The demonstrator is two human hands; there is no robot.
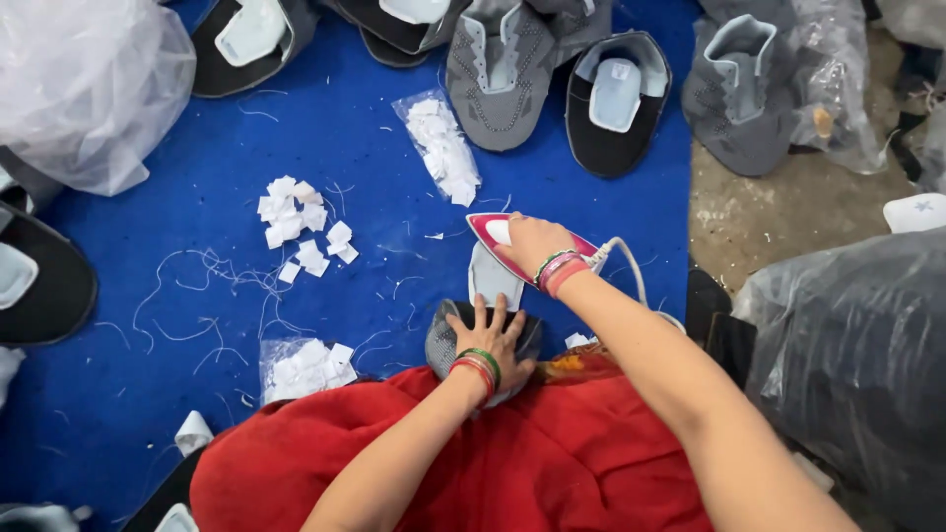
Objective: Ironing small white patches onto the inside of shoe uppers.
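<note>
Two hands are at work: the left hand (490, 335) and the right hand (529, 242). There is one iron (490, 232), red and white. I count two clear packets of white paper squares (441, 146) (304, 367) and one loose heap of the same squares (299, 225). Around the blue cloth lie about eight shoe uppers, grey and black; some are cut by the edge.

Left of my grips the blue mat (148, 394) lies open between paper scraps (301, 222), shoe uppers (503, 74) crowding ahead.
</note>
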